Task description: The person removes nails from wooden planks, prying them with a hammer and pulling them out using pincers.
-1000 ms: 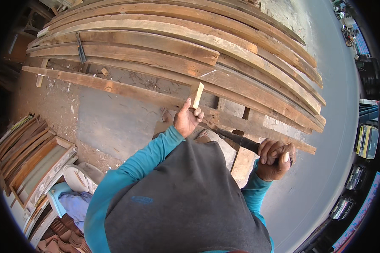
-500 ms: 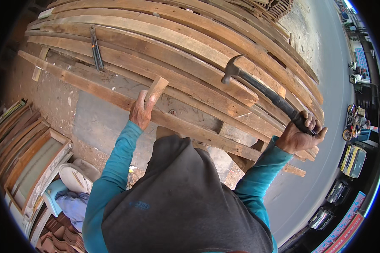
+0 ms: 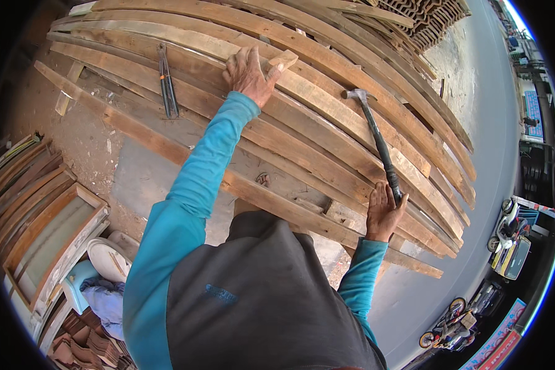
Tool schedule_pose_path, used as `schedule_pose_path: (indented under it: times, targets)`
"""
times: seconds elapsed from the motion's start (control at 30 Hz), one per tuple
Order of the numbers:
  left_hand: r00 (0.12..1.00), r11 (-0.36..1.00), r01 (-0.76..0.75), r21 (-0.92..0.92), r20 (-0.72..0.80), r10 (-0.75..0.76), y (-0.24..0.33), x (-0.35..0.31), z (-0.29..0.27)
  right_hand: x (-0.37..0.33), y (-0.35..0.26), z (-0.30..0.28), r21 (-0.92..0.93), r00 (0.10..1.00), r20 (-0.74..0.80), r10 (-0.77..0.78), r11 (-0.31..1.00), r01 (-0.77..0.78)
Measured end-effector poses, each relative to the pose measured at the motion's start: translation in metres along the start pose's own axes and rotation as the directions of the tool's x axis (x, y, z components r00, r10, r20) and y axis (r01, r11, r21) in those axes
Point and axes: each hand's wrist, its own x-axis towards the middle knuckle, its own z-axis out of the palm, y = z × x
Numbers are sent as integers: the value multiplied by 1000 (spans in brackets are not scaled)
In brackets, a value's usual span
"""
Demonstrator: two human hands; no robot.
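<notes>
My left hand (image 3: 251, 75) reaches out over the wooden planks (image 3: 327, 139). Between its thumb and fingers is a short wood block (image 3: 283, 60), partly covered by the hand. At the right, my right hand (image 3: 385, 213) has its palm turned up, with the end of a claw hammer's (image 3: 379, 135) dark handle loosely between thumb and fingers. The hammer's metal head points away from me, over the planks; whether it touches them I cannot tell. A pair of pincers (image 3: 167, 86) with dark handles lies across the planks left of my left hand.
A long narrow beam (image 3: 129, 127) runs nearest my body. Old wooden frames (image 3: 49, 240) lean at the left, beside a light blue plastic stool (image 3: 77, 287) and clay tiles (image 3: 92, 345). More tiles (image 3: 428, 24) are stacked far off. A road (image 3: 493, 111) with parked vehicles lies right.
My left hand has carried the wood block away from me and to the right, over the planks. The right hand has come down and left, its grip on the hammer looser.
</notes>
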Motion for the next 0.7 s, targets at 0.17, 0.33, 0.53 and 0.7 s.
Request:
schedule_pose_path:
  times: [0.17, 0.33, 0.53, 0.7]
  targets:
    - [890, 985, 161, 66, -441, -116, -120, 22, -20, -55, 19, -25, -160, 983, -178, -39, 987, 11]
    - [901, 802, 432, 412, -243, -361, -255, 12, -43, -104, 59, -29, -245, 988, -130, 86, 963, -116]
    - [939, 871, 345, 350, -140, -315, -266, 58, -43, -164, 84, -32, -418, 996, 40, 81, 907, -57]
    - [993, 997, 60, 45, -108, -55, -179, -30, -61, -208, 119, -54, -418, 998, 69, -10, 908, 38]
